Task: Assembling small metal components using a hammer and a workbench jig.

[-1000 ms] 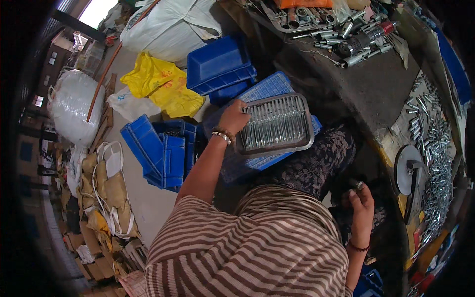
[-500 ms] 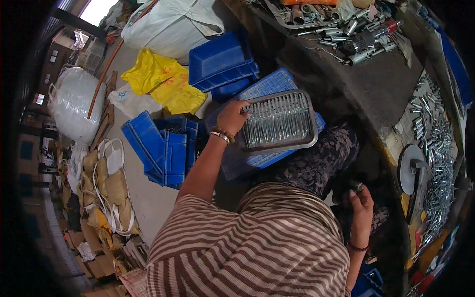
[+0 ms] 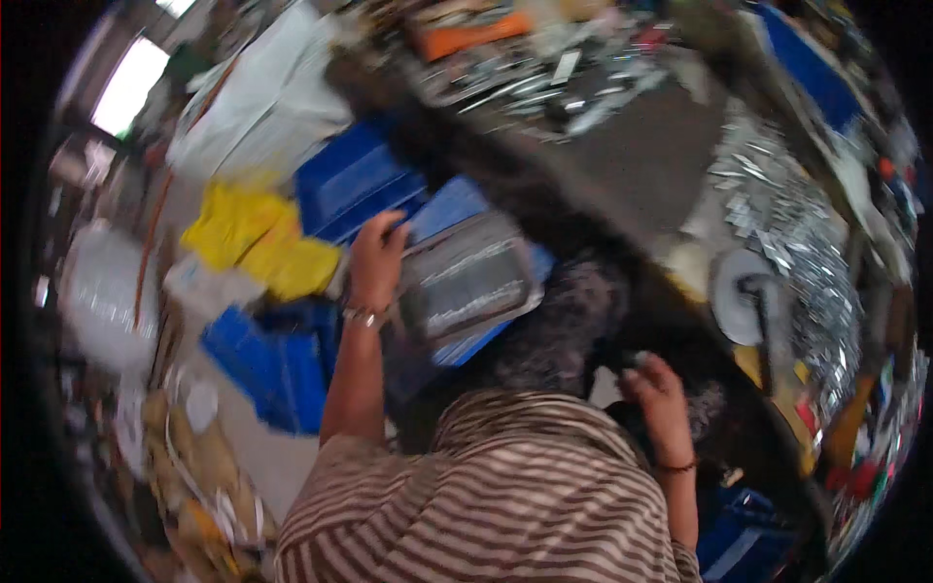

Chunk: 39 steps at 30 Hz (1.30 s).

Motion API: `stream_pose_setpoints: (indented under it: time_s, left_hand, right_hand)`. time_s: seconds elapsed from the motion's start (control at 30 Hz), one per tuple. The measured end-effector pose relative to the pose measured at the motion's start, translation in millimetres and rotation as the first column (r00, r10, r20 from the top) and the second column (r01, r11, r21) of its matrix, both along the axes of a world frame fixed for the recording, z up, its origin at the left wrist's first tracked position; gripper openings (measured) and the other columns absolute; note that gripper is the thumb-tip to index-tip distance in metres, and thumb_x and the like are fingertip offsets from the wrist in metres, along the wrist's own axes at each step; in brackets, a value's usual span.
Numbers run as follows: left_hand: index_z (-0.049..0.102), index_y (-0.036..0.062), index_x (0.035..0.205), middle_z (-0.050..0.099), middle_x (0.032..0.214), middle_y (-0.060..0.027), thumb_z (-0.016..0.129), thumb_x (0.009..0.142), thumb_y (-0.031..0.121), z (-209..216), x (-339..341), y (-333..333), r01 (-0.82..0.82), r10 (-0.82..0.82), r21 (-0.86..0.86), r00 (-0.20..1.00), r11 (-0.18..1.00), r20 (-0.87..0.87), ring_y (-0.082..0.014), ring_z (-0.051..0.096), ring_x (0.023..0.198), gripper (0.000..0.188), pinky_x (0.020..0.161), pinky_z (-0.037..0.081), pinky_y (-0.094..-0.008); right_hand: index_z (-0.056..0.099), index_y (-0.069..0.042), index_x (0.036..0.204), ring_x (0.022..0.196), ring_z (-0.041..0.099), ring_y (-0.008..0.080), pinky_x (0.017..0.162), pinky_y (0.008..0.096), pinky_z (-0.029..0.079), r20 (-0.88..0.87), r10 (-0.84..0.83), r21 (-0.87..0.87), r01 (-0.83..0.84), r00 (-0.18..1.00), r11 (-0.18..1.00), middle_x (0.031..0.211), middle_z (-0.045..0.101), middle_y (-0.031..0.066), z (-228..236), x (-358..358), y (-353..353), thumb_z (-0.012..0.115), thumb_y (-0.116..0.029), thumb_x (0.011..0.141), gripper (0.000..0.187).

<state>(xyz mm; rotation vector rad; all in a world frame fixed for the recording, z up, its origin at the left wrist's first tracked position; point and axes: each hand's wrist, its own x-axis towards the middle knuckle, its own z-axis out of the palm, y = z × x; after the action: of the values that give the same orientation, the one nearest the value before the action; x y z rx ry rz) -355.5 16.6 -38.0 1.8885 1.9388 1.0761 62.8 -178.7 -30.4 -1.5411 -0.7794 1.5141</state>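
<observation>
My left hand [image 3: 374,262] is at the upper left corner of a metal tray [image 3: 533,296], its fingers bent; motion blur hides whether they grip anything. Slim metal rods [image 3: 471,282] lie side by side in the tray, smeared in this view. The tray rests on an upturned blue plastic crate [image 3: 455,206], beside my knee in dark patterned trousers [image 3: 554,335]. Lower right, beside my other leg, my right hand [image 3: 666,403] is closed, fingertips together around a small pale, shiny piece too blurred to name.
Blue bins [image 3: 350,185] and more blue bins [image 3: 277,364] stand left of the tray, near a yellow bag [image 3: 248,238] and a white sack [image 3: 267,92]. On the right, a workbench [image 3: 641,175] carries loose metal parts [image 3: 792,233] and a round grey disc [image 3: 736,296].
The whole view has shifted and blurred, with the tray and bins now further left in it. My left hand stays by the tray's corner; my right hand remains low on the right.
</observation>
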Motion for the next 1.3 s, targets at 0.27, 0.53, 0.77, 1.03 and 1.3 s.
stream_pose_setpoints:
  time_s: [0.27,0.53,0.77,1.03,1.3]
  left_hand:
    - [0.07,0.003,0.121,0.07,0.101,-0.0065,0.075,0.094,0.013,72,219,42,0.565,-0.513,-0.043,0.775,0.824,0.369,-0.0108,0.066,0.085,0.029,0.077,0.053,-0.0271]
    - [0.071,0.0093,0.115,0.067,0.106,-0.0128,0.073,0.089,0.021,70,392,129,0.795,-0.797,0.063,0.604,0.603,-0.003,-0.0327,0.066,0.101,0.029,0.087,0.054,-0.0448]
    - [0.076,0.0109,0.104,0.066,0.101,-0.015,0.083,0.079,0.034,69,447,158,0.79,-0.82,-0.22,0.538,0.572,-0.198,-0.0325,0.066,0.096,0.034,0.086,0.053,-0.0419]
    - [0.071,0.0084,0.108,0.062,0.107,-0.015,0.082,0.076,0.023,51,441,157,0.808,-0.824,-0.173,0.565,0.564,-0.049,-0.0316,0.065,0.102,0.037,0.09,0.053,-0.0403]
    - [0.072,0.0102,0.113,0.066,0.115,-0.016,0.077,0.076,0.025,93,425,143,0.824,-0.906,-0.376,0.387,0.423,-0.17,-0.0358,0.066,0.108,0.04,0.092,0.054,-0.0433]
  right_hand:
    - [0.063,-0.001,0.11,0.08,0.055,0.0065,0.071,0.0257,0.047,-0.069,0.023,0.106,-0.015,0.997,0.994,0.088,0.062,-0.0016,-7,13,-8,0.067,-0.008,0.1,0.013]
    - [0.064,-0.001,0.115,0.078,0.056,0.0075,0.071,0.0263,0.048,-0.062,-0.055,0.104,0.061,0.997,0.993,0.086,0.062,-0.0015,-8,31,-23,0.066,-0.012,0.101,0.018]
    - [0.064,-0.001,0.115,0.076,0.056,0.0073,0.071,0.027,0.049,-0.074,-0.172,0.107,0.179,0.982,0.978,0.084,0.062,-0.0005,-23,39,-34,0.067,-0.013,0.1,0.02]
    - [0.064,-0.002,0.111,0.081,0.054,0.0071,0.072,0.0284,0.048,-0.055,-0.109,0.181,0.117,0.993,0.976,0.087,0.063,0.0005,-10,44,-34,0.068,-0.015,0.1,0.018]
    - [0.066,-0.007,0.115,0.101,0.069,0.0355,0.08,0.0439,0.055,0.765,-0.051,0.377,-0.381,0.642,0.844,0.104,0.071,0.0143,28,58,-13,0.074,-0.018,0.087,0.031]
